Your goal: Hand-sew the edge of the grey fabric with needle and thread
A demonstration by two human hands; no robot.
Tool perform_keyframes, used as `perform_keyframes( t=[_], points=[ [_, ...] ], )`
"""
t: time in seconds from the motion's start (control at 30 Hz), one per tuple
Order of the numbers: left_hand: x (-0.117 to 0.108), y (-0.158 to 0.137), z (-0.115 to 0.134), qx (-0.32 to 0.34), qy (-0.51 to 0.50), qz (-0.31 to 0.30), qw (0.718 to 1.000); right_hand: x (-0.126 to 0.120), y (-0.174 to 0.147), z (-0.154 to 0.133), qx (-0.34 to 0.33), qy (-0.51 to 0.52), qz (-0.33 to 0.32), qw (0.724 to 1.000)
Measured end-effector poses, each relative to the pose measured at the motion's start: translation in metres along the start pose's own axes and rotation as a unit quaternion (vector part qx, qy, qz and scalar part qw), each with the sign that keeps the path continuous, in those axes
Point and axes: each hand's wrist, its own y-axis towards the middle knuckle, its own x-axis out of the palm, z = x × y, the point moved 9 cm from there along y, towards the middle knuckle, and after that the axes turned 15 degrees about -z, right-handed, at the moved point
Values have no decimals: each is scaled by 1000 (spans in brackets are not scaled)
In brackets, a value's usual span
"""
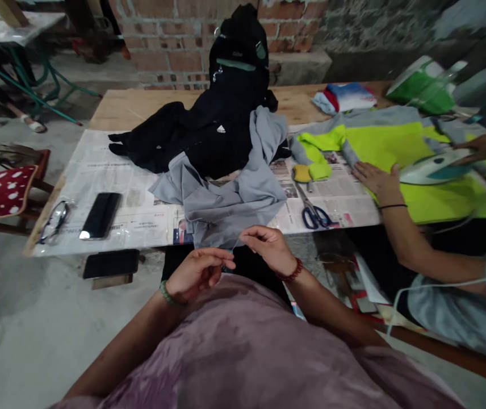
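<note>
Just in front of my lap, both hands are raised close together at the table's near edge. My left hand [200, 271] has its thumb and fingers pinched together around a fine pale thread [237, 243]. The other end of this strand is in the fingertips of my right hand [271, 249], which is also closed in a pinch. Directly behind them, a crumpled grey cloth [234, 196] lies on the table and droops over its edge. Blue-handled scissors [316, 216] rest right of the cloth, beside a small yellow item [301, 173].
Newspaper covers the table [141, 224]. A black jacket [200, 136] and black bag [238, 51] lie behind the cloth. Left are a phone [100, 216] and glasses [55, 220]. At right, a co-worker's hands press yellow-green fabric [385, 142] with an iron [434, 167].
</note>
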Motion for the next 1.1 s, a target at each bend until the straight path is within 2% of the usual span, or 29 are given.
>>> perform_keyframes(
  t=[0.33,0.57,0.77,0.93,1.1],
  points=[
    [0,2,1,7,10,-11,1000,-4,0,1,4,6,13,1000],
    [-3,2,-7,-29,19,17,999,2,3,5,11,10,2,1000],
    [-2,2,2,23,-52,15,998,7,3,16,24,9,-2,1000],
    [3,6,3,38,-140,-7,989,23,4,32,30,43,-21,998],
    [-1,10,3,53,-163,31,985,45,5,38,26,47,-59,997]
  ],
)
